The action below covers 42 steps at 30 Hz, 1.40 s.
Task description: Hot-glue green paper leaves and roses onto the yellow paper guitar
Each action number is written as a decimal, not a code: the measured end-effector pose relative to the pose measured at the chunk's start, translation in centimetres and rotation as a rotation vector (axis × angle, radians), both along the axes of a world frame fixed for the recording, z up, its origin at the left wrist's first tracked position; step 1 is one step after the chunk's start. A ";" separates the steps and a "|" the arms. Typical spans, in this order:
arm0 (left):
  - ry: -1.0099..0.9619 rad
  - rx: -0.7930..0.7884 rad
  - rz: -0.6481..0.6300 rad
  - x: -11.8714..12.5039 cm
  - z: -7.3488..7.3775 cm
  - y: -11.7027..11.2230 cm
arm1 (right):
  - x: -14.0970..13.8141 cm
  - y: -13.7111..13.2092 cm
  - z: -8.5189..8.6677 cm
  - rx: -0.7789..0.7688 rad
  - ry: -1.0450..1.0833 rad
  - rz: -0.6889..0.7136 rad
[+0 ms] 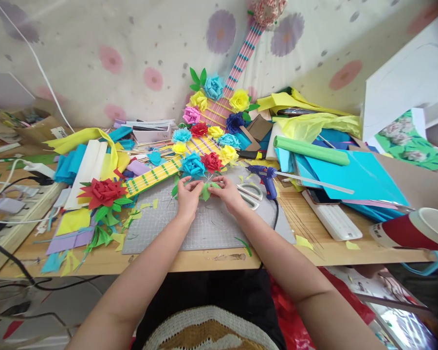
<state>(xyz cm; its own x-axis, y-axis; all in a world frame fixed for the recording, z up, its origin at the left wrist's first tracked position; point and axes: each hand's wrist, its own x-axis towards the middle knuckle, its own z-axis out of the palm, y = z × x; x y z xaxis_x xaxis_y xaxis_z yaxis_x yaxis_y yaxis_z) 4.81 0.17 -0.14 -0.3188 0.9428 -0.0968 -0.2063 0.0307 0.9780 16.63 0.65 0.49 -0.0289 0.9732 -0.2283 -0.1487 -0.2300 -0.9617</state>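
Between my fingertips is a small green paper leaf piece (205, 192). My left hand (190, 193) pinches it from the left, and my right hand (224, 192) pinches it from the right. Both hands hover over a grey cutting mat (204, 233). Just beyond them lies a yellow paper guitar (156, 174) bearing a blue paper flower (193, 165) and a red paper flower (211, 162). White-handled scissors (251, 194) rest beside my right hand. Farther right, a blue glue gun (265, 179) lies with a glue stick in its back.
A pink paper guitar (237, 73) leans on the wall behind. Blue sheets (361, 177) and a green crepe roll (310, 150) are piled right. A cup (412, 227) stands near the right edge. A large red flower (104, 193) and paper scraps lie left, near cables.
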 end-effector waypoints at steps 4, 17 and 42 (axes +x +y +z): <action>0.485 0.257 0.160 -1.3 0.6 0.9 | 1.6 0.0 0.3 0.001 -0.051 -0.037; 1.473 0.617 -0.290 -2.0 1.0 6.9 | 3.6 0.3 0.1 0.034 -0.335 -0.021; 1.300 0.641 -0.535 -4.6 3.1 9.7 | 1.7 0.6 -0.1 -0.074 -0.033 0.020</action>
